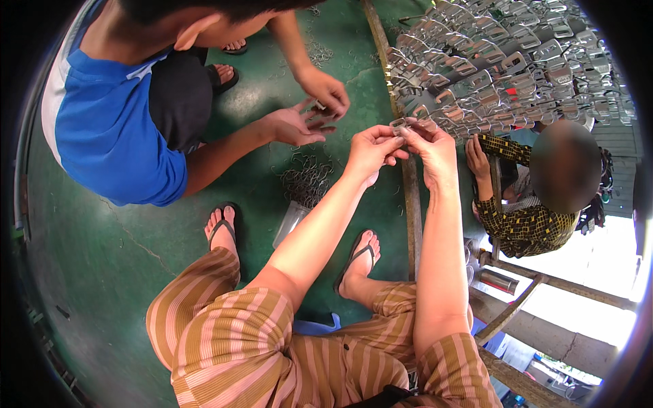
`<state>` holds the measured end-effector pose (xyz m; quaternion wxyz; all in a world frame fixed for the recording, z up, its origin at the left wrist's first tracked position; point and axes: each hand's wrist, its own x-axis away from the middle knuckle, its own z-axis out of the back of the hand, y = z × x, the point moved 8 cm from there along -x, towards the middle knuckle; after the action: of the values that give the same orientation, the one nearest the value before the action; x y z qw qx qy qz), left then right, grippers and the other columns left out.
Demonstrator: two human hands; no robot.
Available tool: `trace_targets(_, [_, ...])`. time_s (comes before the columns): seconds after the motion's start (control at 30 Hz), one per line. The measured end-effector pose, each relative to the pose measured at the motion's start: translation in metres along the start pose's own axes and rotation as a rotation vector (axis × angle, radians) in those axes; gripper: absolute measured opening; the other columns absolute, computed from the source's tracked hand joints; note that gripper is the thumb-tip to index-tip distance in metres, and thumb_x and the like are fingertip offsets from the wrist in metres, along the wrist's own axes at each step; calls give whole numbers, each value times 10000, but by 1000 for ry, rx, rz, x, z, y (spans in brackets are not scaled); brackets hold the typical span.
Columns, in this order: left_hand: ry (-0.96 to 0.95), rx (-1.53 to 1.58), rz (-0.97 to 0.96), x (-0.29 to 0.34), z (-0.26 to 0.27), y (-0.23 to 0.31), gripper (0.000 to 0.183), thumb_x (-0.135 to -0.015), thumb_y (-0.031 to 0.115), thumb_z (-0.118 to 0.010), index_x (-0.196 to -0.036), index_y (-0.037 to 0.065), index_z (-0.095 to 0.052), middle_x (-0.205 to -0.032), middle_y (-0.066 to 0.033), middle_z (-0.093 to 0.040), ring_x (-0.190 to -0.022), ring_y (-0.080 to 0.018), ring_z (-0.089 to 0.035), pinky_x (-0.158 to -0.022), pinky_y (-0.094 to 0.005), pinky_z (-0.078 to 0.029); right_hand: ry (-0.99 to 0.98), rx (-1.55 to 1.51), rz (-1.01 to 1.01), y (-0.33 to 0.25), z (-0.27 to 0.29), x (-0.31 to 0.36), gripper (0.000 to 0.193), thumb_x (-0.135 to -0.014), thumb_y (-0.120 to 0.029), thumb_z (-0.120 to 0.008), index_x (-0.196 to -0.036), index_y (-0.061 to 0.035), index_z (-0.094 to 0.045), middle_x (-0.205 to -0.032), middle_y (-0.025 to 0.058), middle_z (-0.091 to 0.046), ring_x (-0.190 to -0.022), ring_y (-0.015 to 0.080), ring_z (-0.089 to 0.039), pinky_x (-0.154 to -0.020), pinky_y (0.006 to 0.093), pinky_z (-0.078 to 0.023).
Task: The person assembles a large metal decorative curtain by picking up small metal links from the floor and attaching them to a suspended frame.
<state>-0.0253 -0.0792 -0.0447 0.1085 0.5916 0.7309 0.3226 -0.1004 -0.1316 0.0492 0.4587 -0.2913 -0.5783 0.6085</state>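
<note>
In front of me, my left hand (373,154) and my right hand (434,148) meet beside a wooden rail. Between their fingertips is a small silver metal piece (399,124), pinched from both sides; my fingers cover part of it. Just beyond, many similar silver frame-shaped metal parts (507,64) hang in dense rows on wire hooks. On the floor to the left of my left forearm lies a tangled heap of thin wire hooks (307,180), at the mouth of a clear plastic container (291,223).
At the left crouches a person in a blue shirt (115,143), both hands (309,112) close to mine. Another person in a patterned sleeve (527,228) sits beyond the rail (411,197) at the right. Loose hooks (318,51) are scattered on the green floor. Wooden bars (510,313) cross the lower right.
</note>
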Motion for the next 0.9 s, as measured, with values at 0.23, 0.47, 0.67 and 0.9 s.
trace_targets(0.23, [-83, 15, 68, -22, -9, -3, 245, -813, 54, -631, -1023, -33, -539, -816, -104, -642, -664, -132, -632, -480, -183, -440, 264, 396, 166, 8, 25, -21, 241, -726, -76, -719, -888, 76, -626, -780, 97, -647, -629, 120, -601, -564, 239, -488])
trace_targets(0.47, [78, -147, 84, -20, 73, -12, 360, -814, 38, -611, -1138, -52, -483, -832, -129, -640, -677, -150, -635, -523, -201, -490, 351, 360, 153, 9, 27, -28, 290, -728, -125, -714, -867, 111, -619, -682, 107, -650, -594, 117, -633, -539, 218, -493])
trace_targets(0.67, [-41, -463, -2, -4, 72, 0, 149, -840, 64, -588, -942, -43, -606, -778, -63, -622, -635, -126, -614, -536, -215, -492, 339, 371, 139, 11, 29, -29, 274, -726, -115, -714, -852, 108, -615, -681, 107, -647, -578, 123, -628, -528, 229, -497])
trace_targets(0.9, [34, -786, -726, 3, -26, 80, 136, -782, 43, -625, -913, 21, -653, -764, -64, -624, -594, -125, -590, -533, -251, -454, 248, 409, 140, 10, 24, -23, 239, -727, -106, -710, -841, 85, -622, -675, 107, -647, -567, 128, -622, -531, 236, -495])
